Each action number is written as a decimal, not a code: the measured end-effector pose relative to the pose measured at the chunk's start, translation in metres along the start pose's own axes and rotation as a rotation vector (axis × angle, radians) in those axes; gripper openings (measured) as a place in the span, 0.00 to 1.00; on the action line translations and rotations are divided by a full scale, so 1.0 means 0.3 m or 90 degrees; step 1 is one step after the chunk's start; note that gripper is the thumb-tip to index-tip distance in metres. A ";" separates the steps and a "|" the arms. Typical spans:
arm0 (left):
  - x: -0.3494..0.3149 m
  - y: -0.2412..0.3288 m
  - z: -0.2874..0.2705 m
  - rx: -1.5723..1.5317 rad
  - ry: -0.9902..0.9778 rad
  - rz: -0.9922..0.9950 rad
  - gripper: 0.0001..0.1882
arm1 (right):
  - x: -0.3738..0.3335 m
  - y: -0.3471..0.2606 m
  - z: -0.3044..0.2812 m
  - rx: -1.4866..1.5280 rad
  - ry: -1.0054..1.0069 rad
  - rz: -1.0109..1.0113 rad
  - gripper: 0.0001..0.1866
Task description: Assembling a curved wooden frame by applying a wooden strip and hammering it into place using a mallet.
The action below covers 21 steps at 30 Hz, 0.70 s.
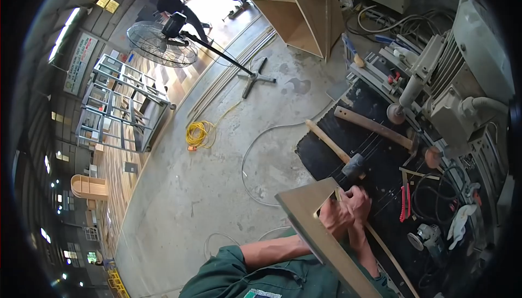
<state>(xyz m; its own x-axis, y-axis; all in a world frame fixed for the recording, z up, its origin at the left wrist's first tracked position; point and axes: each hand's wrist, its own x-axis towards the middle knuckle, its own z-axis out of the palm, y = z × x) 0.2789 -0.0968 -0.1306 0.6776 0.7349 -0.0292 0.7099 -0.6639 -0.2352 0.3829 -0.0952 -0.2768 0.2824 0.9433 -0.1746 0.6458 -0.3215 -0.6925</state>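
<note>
A light brown wooden panel (304,206) with a rectangular cutout near its top end stands tilted against my green-clothed torso. My left forearm passes behind the panel's edge, and my left hand (334,216) shows at the cutout with its fingers curled. Pressed close beside it is my right hand (360,203), also closed, at the panel's right edge. A thin, pale piece shows by the fingers at the cutout; what either hand grips is too small and hidden to name. Just beyond the hands lies a mallet (333,144) with a dark head and wooden handle.
The black-topped bench (380,162) holds a long-handled hammer (375,128), red-handled pliers (405,203), an angle grinder (428,239) and a black cable. A large grey machine (435,88) borders it. Beyond are a wooden cabinet (304,23), a fan (163,44), yellow cord (199,135) and another person (176,7).
</note>
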 end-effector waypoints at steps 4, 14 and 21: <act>-0.019 0.003 0.044 -0.016 0.028 -0.015 0.14 | -0.003 -0.009 0.007 -0.011 0.019 0.003 0.20; -0.028 -0.012 0.052 0.049 0.007 0.006 0.20 | 0.023 -0.078 -0.040 0.030 0.002 0.052 0.19; -0.023 -0.021 0.048 -0.104 -0.041 -0.038 0.14 | 0.027 -0.078 -0.013 -0.002 0.005 0.052 0.20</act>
<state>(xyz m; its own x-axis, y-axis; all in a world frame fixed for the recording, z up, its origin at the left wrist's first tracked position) 0.2670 -0.0958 -0.1429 0.6235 0.7775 -0.0828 0.7737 -0.6287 -0.0778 0.3728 -0.0803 -0.2592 0.3395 0.9131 -0.2256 0.6223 -0.3979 -0.6741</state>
